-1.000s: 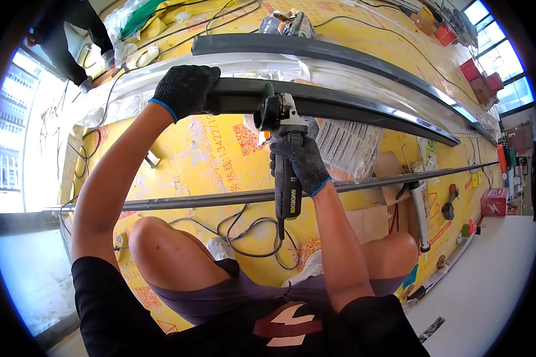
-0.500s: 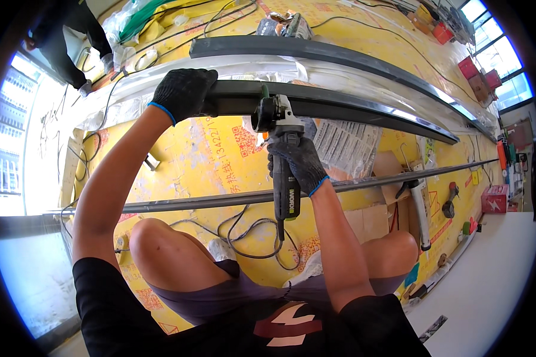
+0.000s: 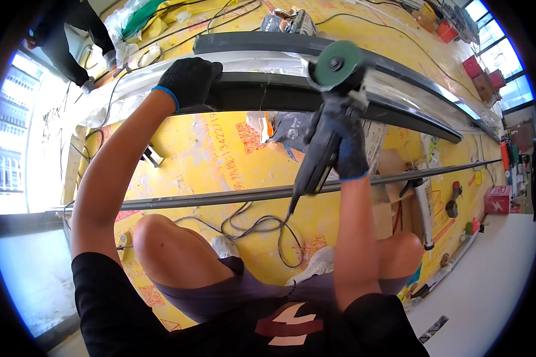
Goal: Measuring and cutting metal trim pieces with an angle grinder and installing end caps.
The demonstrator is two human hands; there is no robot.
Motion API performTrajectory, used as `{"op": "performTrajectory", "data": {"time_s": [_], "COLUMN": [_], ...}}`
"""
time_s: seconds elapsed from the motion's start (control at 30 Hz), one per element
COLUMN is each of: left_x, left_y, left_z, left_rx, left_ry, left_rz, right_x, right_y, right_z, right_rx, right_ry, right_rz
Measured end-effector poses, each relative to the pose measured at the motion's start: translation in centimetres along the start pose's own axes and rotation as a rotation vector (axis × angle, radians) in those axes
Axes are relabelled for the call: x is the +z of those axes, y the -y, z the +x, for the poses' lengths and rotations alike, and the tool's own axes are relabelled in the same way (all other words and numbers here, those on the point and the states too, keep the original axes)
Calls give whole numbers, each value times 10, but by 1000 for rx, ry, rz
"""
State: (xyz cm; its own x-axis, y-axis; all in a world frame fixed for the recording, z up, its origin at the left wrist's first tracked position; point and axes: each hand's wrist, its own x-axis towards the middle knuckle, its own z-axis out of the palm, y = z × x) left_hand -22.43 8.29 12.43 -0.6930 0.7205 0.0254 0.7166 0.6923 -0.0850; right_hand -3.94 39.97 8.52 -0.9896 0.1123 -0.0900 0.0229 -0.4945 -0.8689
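Note:
My left hand (image 3: 190,82), in a black knitted glove with a blue cuff, is closed around the left end of a long dark metal profile (image 3: 292,96). A thin line crosses the profile's top face to the right of that hand. My right hand (image 3: 346,140), gloved the same way, grips a corded angle grinder (image 3: 315,157). The grinder is tilted, and its green disc (image 3: 339,64) faces up over the profile. Whether the disc touches the metal cannot be made out. Below the profile, a dark printed bag (image 3: 292,128) lies on the floor.
A second dark profile (image 3: 250,44) lies beyond the first. A long thin bar (image 3: 220,197) crosses before my knees, the grinder's cable (image 3: 250,225) coiled nearby. At right are a caulking gun (image 3: 424,217), a drill (image 3: 454,199) and a red box (image 3: 496,199). Another person (image 3: 80,38) stands far left.
My right hand has moved the grinder right and turned it, so its green disc now faces up. The line across the profile has come into view. My left hand keeps its hold.

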Motion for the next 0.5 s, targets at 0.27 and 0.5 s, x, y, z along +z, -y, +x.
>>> {"op": "performTrajectory", "data": {"time_s": [0.27, 0.5], "left_x": [-6, 15], "left_y": [20, 1], "left_z": [30, 1], "left_rx": [4, -44], "left_ry": [463, 628], "left_rz": [-217, -419], "right_x": [-69, -85], "right_y": [3, -26], "right_z": [80, 92], "right_rx": [32, 218], "right_ry": [57, 111], "right_rz": [82, 137]}}
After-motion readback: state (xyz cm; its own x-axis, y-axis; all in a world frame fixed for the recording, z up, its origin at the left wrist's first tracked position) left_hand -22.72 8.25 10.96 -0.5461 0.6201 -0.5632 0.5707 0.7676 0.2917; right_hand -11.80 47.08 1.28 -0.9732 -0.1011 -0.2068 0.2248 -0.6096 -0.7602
